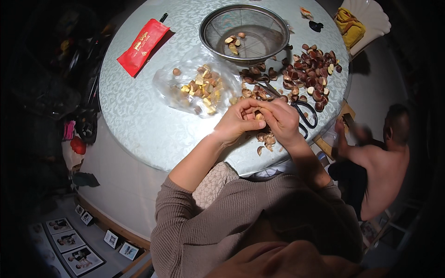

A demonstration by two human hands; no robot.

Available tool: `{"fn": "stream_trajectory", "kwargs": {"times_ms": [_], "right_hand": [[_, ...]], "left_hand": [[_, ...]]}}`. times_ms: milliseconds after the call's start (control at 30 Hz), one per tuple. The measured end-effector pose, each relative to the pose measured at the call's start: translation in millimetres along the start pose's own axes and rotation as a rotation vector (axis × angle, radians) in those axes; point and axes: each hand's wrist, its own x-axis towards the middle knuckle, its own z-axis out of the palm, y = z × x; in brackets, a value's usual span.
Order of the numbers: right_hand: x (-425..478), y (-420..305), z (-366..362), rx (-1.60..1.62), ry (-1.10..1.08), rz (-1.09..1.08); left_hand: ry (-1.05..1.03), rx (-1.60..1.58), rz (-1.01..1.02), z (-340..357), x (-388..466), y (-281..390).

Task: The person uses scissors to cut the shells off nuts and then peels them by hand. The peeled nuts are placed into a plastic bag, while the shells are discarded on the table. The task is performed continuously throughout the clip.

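Between the fingers of both hands sits a chestnut (259,115), partly hidden by them. My left hand (238,120) grips it from the left, and the fingertips of my right hand (282,120) pinch at its top. Brown chestnut shells (267,138) lie on the table just under the hands. Beside my right hand are scissors with black handles (309,114); their blades rest among more shells. A clear plastic bag (167,88) on the left holds peeled chestnuts (203,85). A heap of dark unpeeled chestnuts (311,69), some cut, lies to the right.
A metal mesh strainer (210,38) with a few peeled pieces stands at the back. A red packet (144,47) lies at the left of the round table (132,114). Yellow cloth (349,29) hangs on a white chair back (368,17). Another person (379,170) sits low at the right.
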Motion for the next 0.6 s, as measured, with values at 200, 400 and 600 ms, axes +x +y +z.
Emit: {"fn": "stream_trajectory", "kwargs": {"times_ms": [200, 400, 600], "right_hand": [[0.1, -0.1, 2.1, -0.033, 0.176, 0.083], [-0.1, 10.6, -6.2, 0.06, 0.169, 0.38], [-4.1, 10.6, -10.4, -0.011, -0.041, 0.41]], "left_hand": [[-0.052, 0.098, -0.182, -6.9, -2.9, -0.8], [0.263, 0.894, 0.347, 1.2, -10.9, 31.0], [0.727, 1.544, 0.659, -33.8, -5.6, 48.9]]}}
